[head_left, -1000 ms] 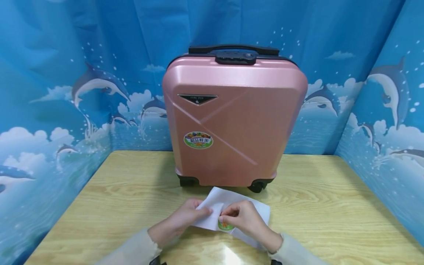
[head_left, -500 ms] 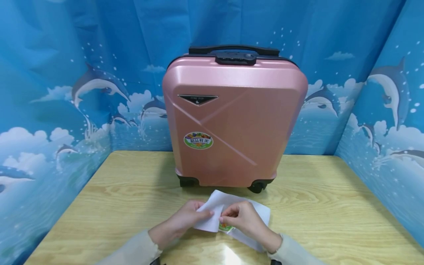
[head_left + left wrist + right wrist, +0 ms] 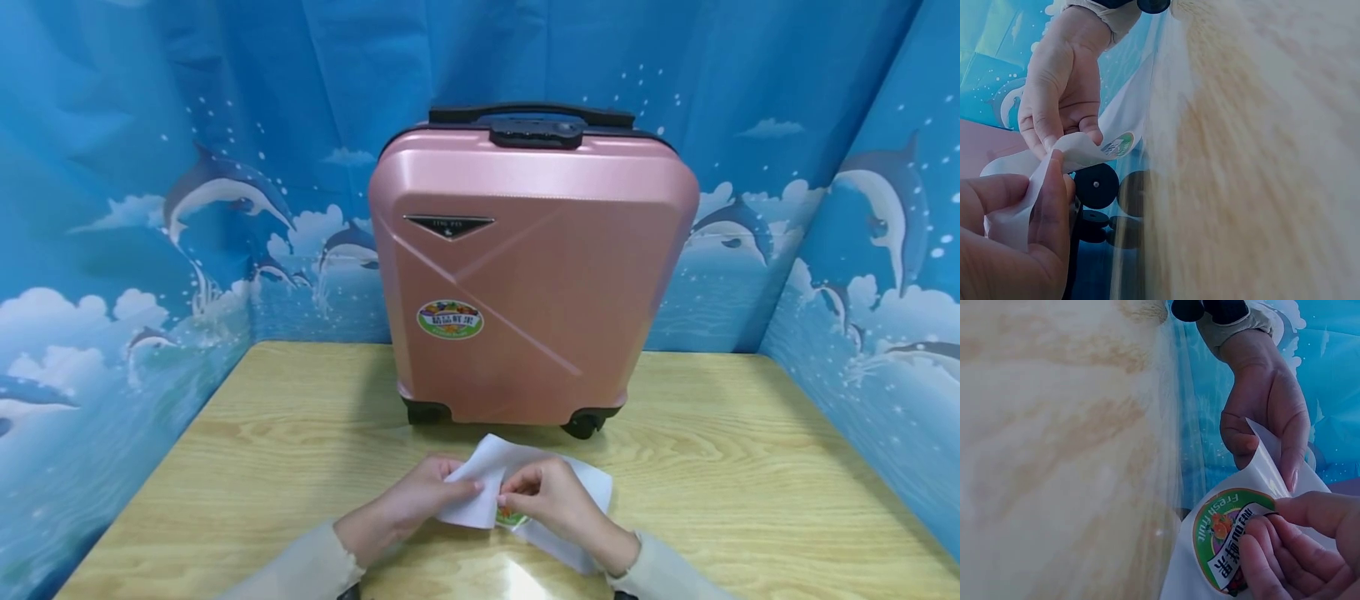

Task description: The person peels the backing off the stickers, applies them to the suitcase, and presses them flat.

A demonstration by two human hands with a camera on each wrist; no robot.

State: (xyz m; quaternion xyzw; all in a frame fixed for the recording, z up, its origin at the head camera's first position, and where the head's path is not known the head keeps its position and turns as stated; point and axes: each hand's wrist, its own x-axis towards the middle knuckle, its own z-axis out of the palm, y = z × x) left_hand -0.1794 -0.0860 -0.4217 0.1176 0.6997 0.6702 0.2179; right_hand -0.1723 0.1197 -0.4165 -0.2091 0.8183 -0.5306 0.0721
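A white backing sheet [image 3: 469, 510] is bent up between my two hands, low in the head view. My left hand [image 3: 416, 502] pinches its left part between thumb and fingers. On the sheet is an oval fruit sticker [image 3: 1215, 532] with a green rim and "Fresh fruit" lettering. My right hand [image 3: 561, 507] pinches the sticker's edge with thumb and forefinger, right beside the fold in the sheet. Behind both hands a pink suitcase [image 3: 525, 283] stands upright, a matching oval fruit sticker [image 3: 450, 320] on its lower left front.
The hands work over a wood-grain table [image 3: 720, 483], just in front of the suitcase's black wheels [image 3: 583, 423]. A blue curtain [image 3: 285, 100] printed with dolphins encloses the back and both sides. On the suitcase top is a black handle [image 3: 532, 110].
The left part of the sheet has been folded further over, covering more of the sticker in the head view. My right hand has barely moved, still at the sticker's edge.
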